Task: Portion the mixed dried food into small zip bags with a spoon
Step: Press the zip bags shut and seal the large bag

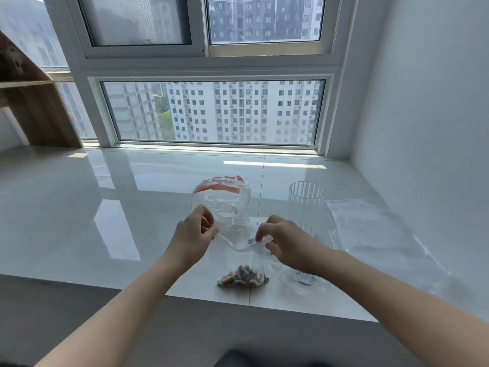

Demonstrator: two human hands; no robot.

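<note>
Left hand: the left hand is raised over the table, fingers curled, pinching the left end of the zip strip of a small clear plastic zip bag.
Right hand: the right hand pinches the same strip at its right end, thumb and forefinger closed on it; the strip sags in a curve between the two hands.
Bag: it hangs from the two hands, its lower corner touching the table near the front edge.
Food: a small heap of mixed dried food, brown, dark and pale pieces, sits in the bottom of the bag.
Jar: a clear glass jar with an orange lid stands just behind the hands.
Glass: a tall ribbed clear glass stands right of the jar, behind the right hand.
Dish: a shallow clear dish lies under the right wrist, holding a few dark bits; details are unclear.
Spare bags: flat clear zip bags lie at the right, beside the wall.
Table: a glossy white tiled table runs to the window.
</note>
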